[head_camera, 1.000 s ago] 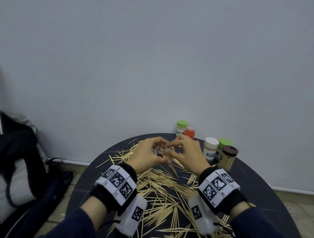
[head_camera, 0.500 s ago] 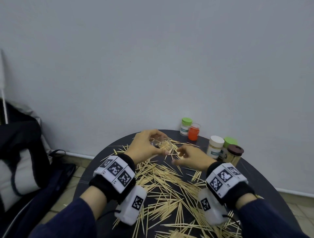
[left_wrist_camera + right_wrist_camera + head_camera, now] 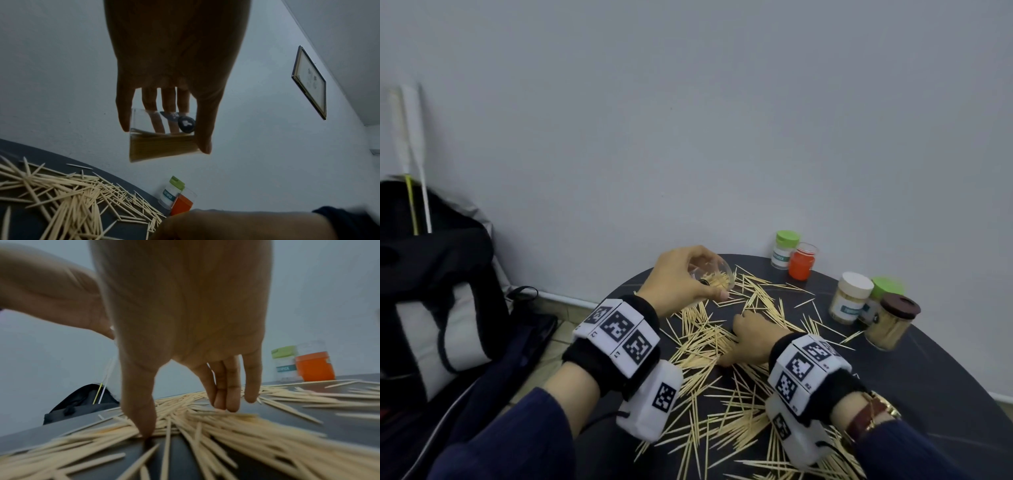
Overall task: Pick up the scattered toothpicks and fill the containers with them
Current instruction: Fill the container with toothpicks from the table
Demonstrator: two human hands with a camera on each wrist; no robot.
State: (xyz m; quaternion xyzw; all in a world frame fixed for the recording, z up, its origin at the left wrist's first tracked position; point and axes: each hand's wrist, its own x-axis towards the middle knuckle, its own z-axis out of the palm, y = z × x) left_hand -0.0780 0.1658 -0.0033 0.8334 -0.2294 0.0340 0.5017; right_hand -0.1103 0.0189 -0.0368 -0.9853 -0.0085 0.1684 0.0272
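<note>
Up above the far left part of the table (image 3: 928,370), the left hand (image 3: 678,281) has its fingers and thumb curled round a small clear container (image 3: 162,134), tipped on its side with a layer of toothpicks lying along its lower wall. Lower down, the right hand (image 3: 751,339) reaches into the scattered toothpicks (image 3: 709,346): its thumb (image 3: 139,410) presses on the sticks on one side, the fingertips (image 3: 231,400) touch them on the other, the grasp spread and not yet closed on any stick. Toothpicks cover most of the dark round tabletop. By the wall stand a green-lidded jar (image 3: 784,248) and an orange container (image 3: 802,262), touching; further right a white-lidded jar (image 3: 851,296), another green-lidded one (image 3: 886,287) and a brown-lidded jar (image 3: 890,320) cluster together.
</note>
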